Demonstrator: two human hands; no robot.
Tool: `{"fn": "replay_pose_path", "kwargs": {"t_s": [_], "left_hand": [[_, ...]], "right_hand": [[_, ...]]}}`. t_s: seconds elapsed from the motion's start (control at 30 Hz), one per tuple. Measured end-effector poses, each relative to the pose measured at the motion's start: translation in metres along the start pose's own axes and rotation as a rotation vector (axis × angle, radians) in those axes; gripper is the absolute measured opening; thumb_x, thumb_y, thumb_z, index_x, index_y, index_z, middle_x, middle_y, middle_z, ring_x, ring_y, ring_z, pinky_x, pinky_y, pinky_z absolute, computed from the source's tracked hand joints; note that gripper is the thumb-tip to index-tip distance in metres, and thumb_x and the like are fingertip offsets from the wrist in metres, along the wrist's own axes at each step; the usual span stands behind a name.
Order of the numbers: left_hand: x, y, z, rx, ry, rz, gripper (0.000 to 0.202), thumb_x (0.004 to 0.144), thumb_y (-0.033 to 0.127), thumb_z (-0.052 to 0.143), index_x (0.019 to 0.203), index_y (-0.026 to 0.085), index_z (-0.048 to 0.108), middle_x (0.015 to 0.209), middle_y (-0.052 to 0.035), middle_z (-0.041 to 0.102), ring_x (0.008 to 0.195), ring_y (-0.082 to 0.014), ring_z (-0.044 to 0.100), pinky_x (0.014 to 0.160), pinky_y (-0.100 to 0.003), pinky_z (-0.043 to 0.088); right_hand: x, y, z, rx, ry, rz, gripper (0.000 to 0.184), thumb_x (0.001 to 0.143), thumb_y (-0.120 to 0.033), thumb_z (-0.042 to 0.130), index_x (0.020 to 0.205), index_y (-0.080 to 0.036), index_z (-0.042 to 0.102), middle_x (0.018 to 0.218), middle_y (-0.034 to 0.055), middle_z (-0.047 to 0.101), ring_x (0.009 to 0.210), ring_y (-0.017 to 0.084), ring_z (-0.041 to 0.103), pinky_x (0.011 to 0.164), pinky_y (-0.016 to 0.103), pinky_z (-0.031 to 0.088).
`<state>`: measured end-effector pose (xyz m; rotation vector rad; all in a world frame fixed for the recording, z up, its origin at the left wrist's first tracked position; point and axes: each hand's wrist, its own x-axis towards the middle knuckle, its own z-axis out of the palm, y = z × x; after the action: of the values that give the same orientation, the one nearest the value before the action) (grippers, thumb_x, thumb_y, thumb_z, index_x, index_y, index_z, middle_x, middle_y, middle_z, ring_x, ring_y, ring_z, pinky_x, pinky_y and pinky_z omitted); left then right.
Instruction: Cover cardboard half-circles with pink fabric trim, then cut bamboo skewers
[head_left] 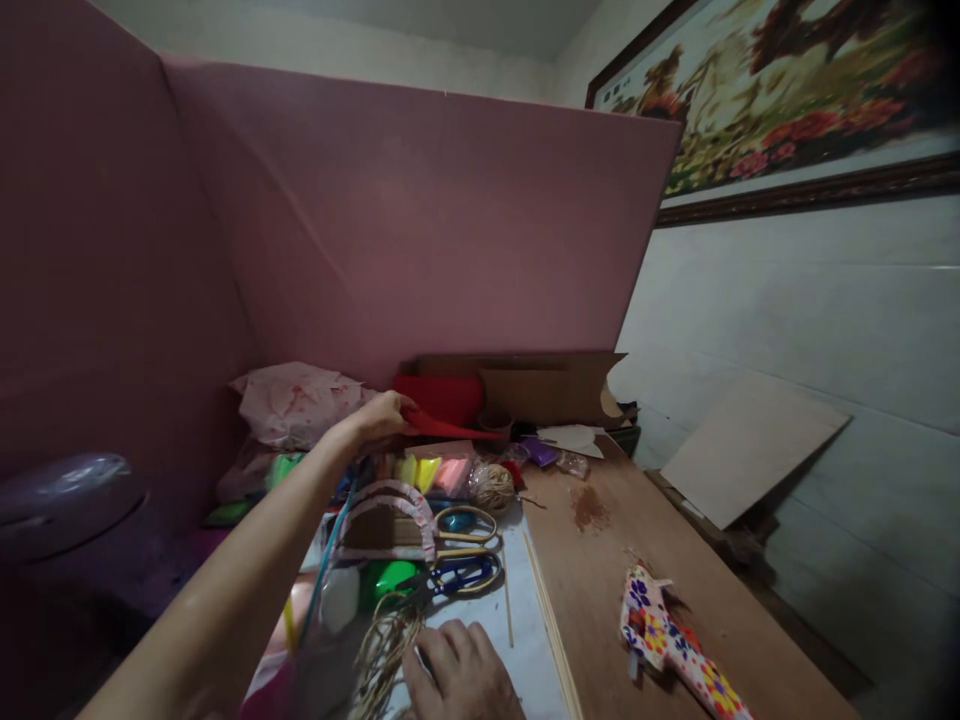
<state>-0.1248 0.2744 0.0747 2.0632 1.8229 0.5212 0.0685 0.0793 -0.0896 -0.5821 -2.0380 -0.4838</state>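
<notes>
My left hand (382,418) reaches far forward and grips the edge of a red sheet (450,428) lying at the back of the wooden table (637,540). A folded red stack (442,397) stands just behind it. My right hand (461,672) rests at the near edge on a white board (525,630), fingers curled, beside a bundle of raffia strands (382,645). What the right hand holds, if anything, is hidden.
Scissors (465,575), a twine ball (493,487), coloured clay packs (435,472), a cardboard arch (386,515) and thin sticks (551,620) crowd the middle. A flowered paper shape (675,650) lies right. Pink panels (412,220) wall the back and left; cardboard (547,385) leans behind.
</notes>
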Motion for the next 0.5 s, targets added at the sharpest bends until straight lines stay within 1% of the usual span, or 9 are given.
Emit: {"fn": "replay_pose_path", "kwargs": {"t_s": [0.07, 0.1, 0.17, 0.23, 0.3, 0.43, 0.5], "left_hand": [[0.003, -0.006, -0.006, 0.035, -0.022, -0.014, 0.047, 0.061, 0.015, 0.067, 0.108, 0.015, 0.064, 0.098, -0.0001, 0.069, 0.092, -0.0185, 0.062, 0.076, -0.022, 0.047], [0.004, -0.009, -0.008, 0.058, -0.027, -0.035, 0.043, 0.066, 0.015, 0.064, 0.109, 0.014, 0.063, 0.100, -0.0015, 0.068, 0.092, -0.0186, 0.061, 0.077, -0.023, 0.047], [0.006, -0.014, -0.010, 0.112, -0.042, -0.090, 0.032, 0.077, 0.020, 0.059, 0.108, 0.013, 0.061, 0.103, -0.0049, 0.065, 0.092, -0.0199, 0.060, 0.077, -0.030, 0.049], [0.007, -0.019, -0.009, 0.167, -0.073, -0.141, 0.030, 0.083, 0.028, 0.055, 0.109, 0.012, 0.058, 0.109, -0.0070, 0.060, 0.093, -0.0216, 0.059, 0.078, -0.037, 0.050], [0.008, -0.023, -0.006, 0.214, -0.113, -0.167, 0.033, 0.085, 0.033, 0.053, 0.112, 0.014, 0.055, 0.114, -0.0073, 0.056, 0.096, -0.0226, 0.057, 0.079, -0.040, 0.050], [0.006, -0.030, 0.004, 0.285, -0.167, -0.173, 0.035, 0.084, 0.033, 0.054, 0.113, 0.014, 0.055, 0.116, -0.0073, 0.055, 0.097, -0.0230, 0.057, 0.078, -0.040, 0.050], [0.004, -0.035, 0.008, 0.326, -0.172, -0.179, 0.034, 0.084, 0.032, 0.054, 0.113, 0.015, 0.055, 0.116, -0.0074, 0.055, 0.097, -0.0224, 0.057, 0.079, -0.040, 0.050]], "right_hand": [[-0.002, 0.000, 0.002, -0.005, 0.000, -0.005, 0.022, 0.072, -0.032, 0.059, 0.083, -0.013, 0.058, 0.069, 0.0057, 0.057, 0.058, 0.017, 0.042, 0.048, 0.029, 0.023], [-0.003, 0.000, 0.002, -0.007, -0.008, -0.011, 0.022, 0.072, -0.032, 0.058, 0.083, -0.013, 0.058, 0.069, 0.0057, 0.057, 0.058, 0.017, 0.042, 0.048, 0.029, 0.023], [-0.005, 0.000, 0.004, -0.013, -0.033, -0.016, 0.022, 0.073, -0.033, 0.057, 0.083, -0.013, 0.057, 0.069, 0.0057, 0.056, 0.058, 0.017, 0.042, 0.048, 0.029, 0.024], [-0.006, 0.000, 0.005, -0.011, -0.038, -0.003, 0.020, 0.074, -0.032, 0.056, 0.083, -0.014, 0.057, 0.068, 0.0056, 0.056, 0.058, 0.017, 0.041, 0.048, 0.029, 0.024], [-0.007, 0.001, 0.006, -0.002, -0.015, 0.004, 0.018, 0.075, -0.031, 0.055, 0.081, -0.014, 0.057, 0.068, 0.0057, 0.056, 0.058, 0.017, 0.041, 0.048, 0.029, 0.024], [-0.007, 0.001, 0.007, -0.003, -0.014, -0.023, 0.020, 0.076, -0.031, 0.055, 0.084, -0.013, 0.058, 0.071, 0.0070, 0.057, 0.059, 0.017, 0.041, 0.047, 0.029, 0.024], [-0.005, 0.001, 0.007, 0.003, 0.018, -0.010, 0.021, 0.078, -0.032, 0.053, 0.084, -0.013, 0.059, 0.069, 0.0068, 0.057, 0.058, 0.017, 0.040, 0.047, 0.029, 0.023]]}}
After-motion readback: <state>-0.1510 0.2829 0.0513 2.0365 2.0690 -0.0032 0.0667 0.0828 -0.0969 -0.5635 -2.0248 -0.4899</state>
